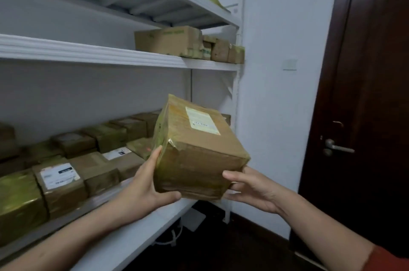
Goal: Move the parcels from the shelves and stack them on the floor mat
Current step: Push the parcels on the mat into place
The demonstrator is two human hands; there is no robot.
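Gripping one parcel [200, 155], left hand [145, 184], right hand [254, 191]

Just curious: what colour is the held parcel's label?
Pale cream label on the parcel; head view.

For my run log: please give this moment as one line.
parcel: tilted, in front of lower shelf | left hand: holds its left side | right hand: holds its right side | floor mat: not in view

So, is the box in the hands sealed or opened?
Sealed. Tape wraps the box, no flap stands up, and its label is whole. The left hand and right hand hold its sides.
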